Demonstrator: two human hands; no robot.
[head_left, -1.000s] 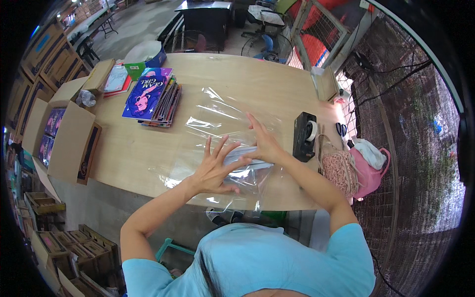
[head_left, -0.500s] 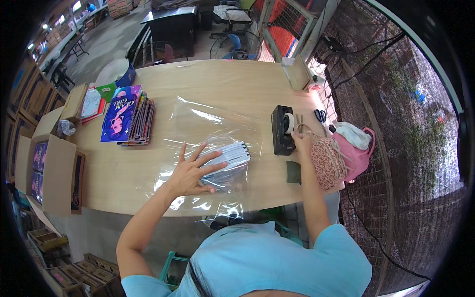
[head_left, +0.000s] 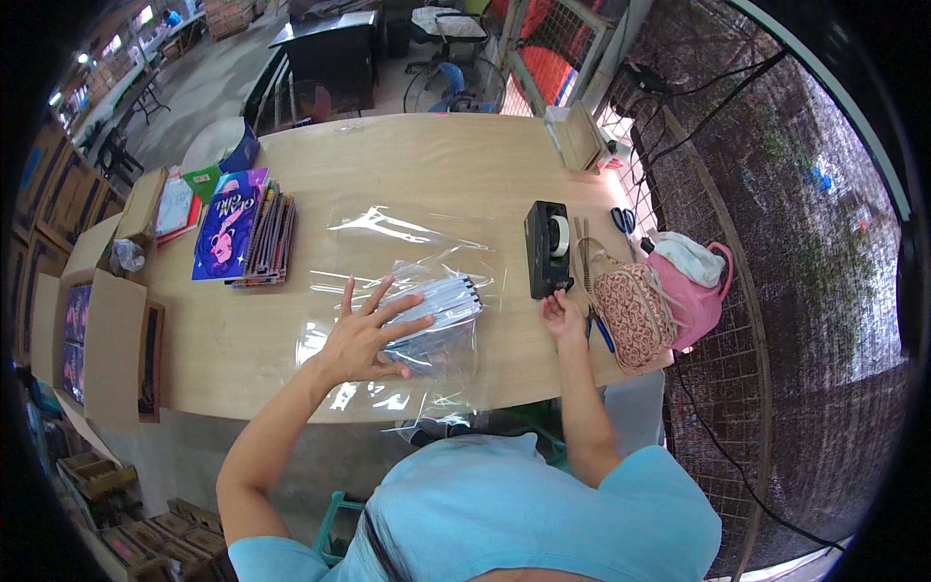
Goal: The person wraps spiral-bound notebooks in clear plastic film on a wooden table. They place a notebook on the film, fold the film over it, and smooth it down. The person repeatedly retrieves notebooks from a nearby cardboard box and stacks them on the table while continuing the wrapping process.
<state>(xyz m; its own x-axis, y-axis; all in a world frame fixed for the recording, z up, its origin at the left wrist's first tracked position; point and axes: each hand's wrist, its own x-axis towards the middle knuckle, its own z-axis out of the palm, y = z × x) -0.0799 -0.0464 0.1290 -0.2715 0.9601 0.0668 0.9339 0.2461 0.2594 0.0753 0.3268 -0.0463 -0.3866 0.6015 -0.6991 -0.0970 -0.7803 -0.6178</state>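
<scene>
My left hand (head_left: 367,335) lies with fingers spread on a pale, flat-sided bundle (head_left: 441,308) with a row of black tips along its right end. Clear plastic film (head_left: 388,396) lies under and around the bundle. The bundle's left part is hidden by the hand. My right hand (head_left: 562,315) is at the near end of a black tape dispenser (head_left: 536,254), thumb and fingers drawn together. Whatever is between those fingertips is too small to make out. A white roll of tape (head_left: 559,236) sits in the dispenser.
Spiral notebooks (head_left: 231,228) with purple covers are stacked at left, beside an open carton (head_left: 114,339). To the right are blue-handled scissors (head_left: 624,220), a patterned pouch (head_left: 632,315), a pink bag (head_left: 690,301) and a blue-handled tool (head_left: 603,333). A wire-mesh wall (head_left: 737,339) borders the table's right.
My right hand has moved from beside the tape roll to the dispenser's near end. A dark green square there no longer shows, and a blue-handled tool does. My left hand stays on the bundle.
</scene>
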